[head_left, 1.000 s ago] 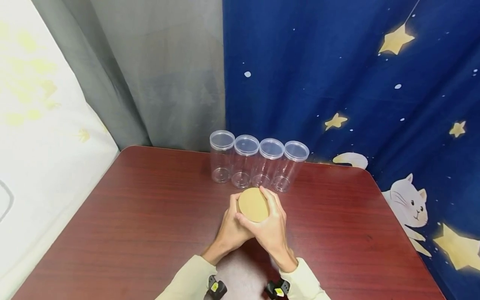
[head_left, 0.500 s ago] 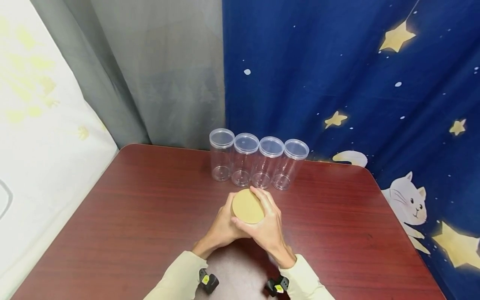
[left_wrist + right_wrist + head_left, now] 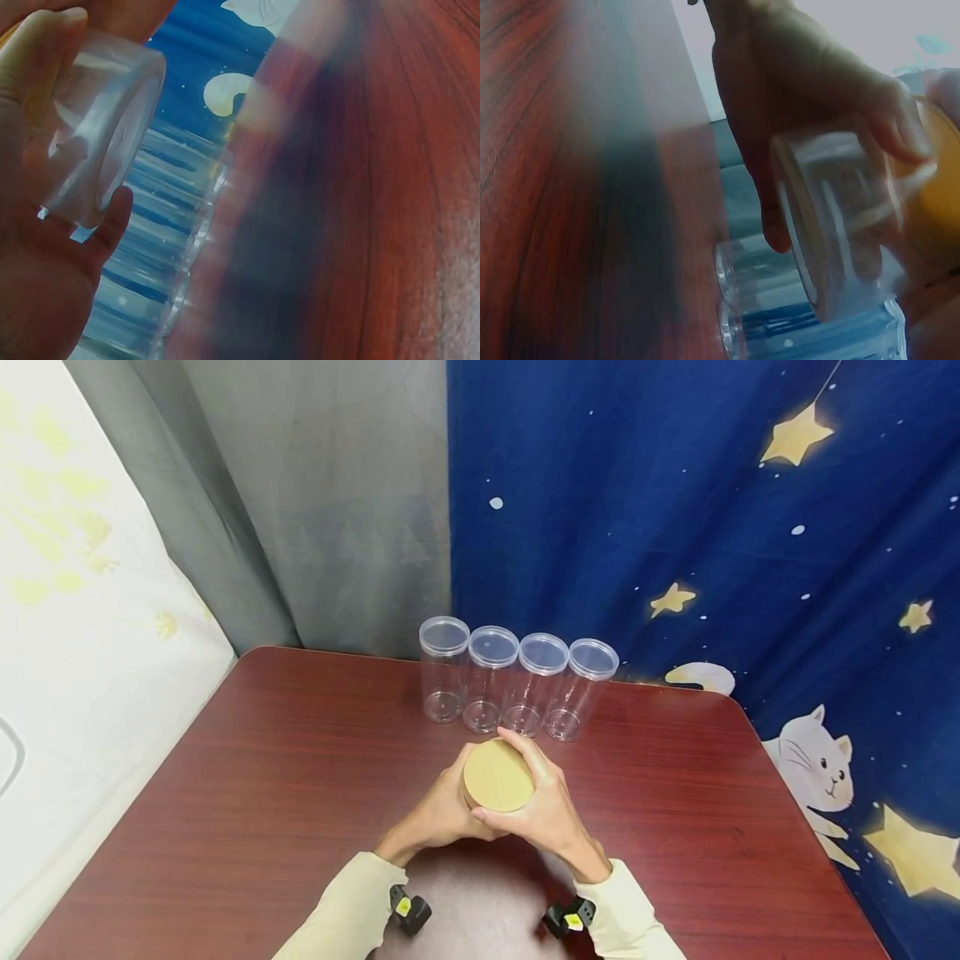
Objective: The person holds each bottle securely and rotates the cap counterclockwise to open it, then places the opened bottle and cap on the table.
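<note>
Above the middle of the table, my two hands hold a small clear plastic jar (image 3: 105,124) with a round yellow lid (image 3: 498,774). My left hand (image 3: 442,810) grips the clear body from the left side; its fingers show through the wall in the left wrist view. My right hand (image 3: 553,810) holds the lid's edge, thumb on the near side and fingers on the far side. The lid is on the jar and faces up toward the head view. In the right wrist view, the jar's base (image 3: 799,225) is off the table.
Several tall clear jars with translucent lids (image 3: 492,647) stand side by side at the back of the dark red table (image 3: 300,793). Behind them hang a grey curtain (image 3: 337,510) and a blue star-patterned curtain (image 3: 570,493). White cloth (image 3: 90,610) is at the left.
Both hands have shifted slightly left with the jar. The forearms stand wider apart, and the right thumb and fingers have moved on the lid's rim. The tall jars stay put.
</note>
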Available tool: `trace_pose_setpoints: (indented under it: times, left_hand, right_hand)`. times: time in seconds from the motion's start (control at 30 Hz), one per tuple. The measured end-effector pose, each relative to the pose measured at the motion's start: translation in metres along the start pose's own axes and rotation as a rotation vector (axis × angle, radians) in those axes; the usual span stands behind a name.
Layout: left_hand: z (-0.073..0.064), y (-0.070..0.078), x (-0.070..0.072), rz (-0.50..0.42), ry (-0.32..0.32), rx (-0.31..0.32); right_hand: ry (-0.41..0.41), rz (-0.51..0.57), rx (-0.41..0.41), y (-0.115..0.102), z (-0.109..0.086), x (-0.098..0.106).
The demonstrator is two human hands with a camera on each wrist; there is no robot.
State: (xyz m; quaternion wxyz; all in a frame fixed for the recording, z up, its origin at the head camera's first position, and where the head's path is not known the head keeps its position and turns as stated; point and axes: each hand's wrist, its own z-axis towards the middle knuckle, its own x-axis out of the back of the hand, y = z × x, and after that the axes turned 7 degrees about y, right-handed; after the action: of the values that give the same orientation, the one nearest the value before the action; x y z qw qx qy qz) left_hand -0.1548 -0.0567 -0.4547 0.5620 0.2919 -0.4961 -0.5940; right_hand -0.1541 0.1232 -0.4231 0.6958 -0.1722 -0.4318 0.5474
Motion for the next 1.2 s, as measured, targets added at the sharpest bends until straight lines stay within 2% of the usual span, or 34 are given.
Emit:
trace_pose_setpoints:
  times: [0.2,0.33,0.47,0.6,0.67,0.83,0.93,1.0,1.2]
  left_hand:
    - [0.003,-0.002,-0.001,-0.034,-0.003,0.011]
    - [0.004,-0.003,-0.004,-0.020,0.072,0.009]
    - [0.004,-0.003,-0.006,0.031,0.169,0.032]
    - [0.005,-0.003,-0.009,0.076,0.218,0.057]
    - [0.006,-0.003,-0.010,0.098,0.224,0.033]
    - [0.009,-0.005,-0.013,0.158,0.228,-0.117]
    - [0.009,-0.005,-0.014,0.175,0.244,-0.170]
    - [0.008,-0.004,-0.016,0.180,0.255,-0.178]
    - [0.003,-0.003,-0.020,0.169,0.262,-0.098]
  right_hand:
    - [-0.043,0.089,-0.034,0.002,0.003,0.003]
    - [-0.018,0.048,-0.080,0.002,0.003,0.002]
    - [0.051,-0.027,-0.164,-0.001,-0.002,-0.003]
    - [0.099,-0.059,-0.197,-0.005,-0.006,-0.008]
    - [0.112,-0.076,-0.198,-0.007,-0.005,-0.009]
    - [0.168,-0.161,-0.228,-0.010,-0.004,-0.012]
    - [0.213,-0.208,-0.262,-0.013,-0.004,-0.015]
    - [0.235,-0.220,-0.278,-0.014,-0.005,-0.016]
    - [0.258,-0.197,-0.275,-0.015,-0.008,-0.016]
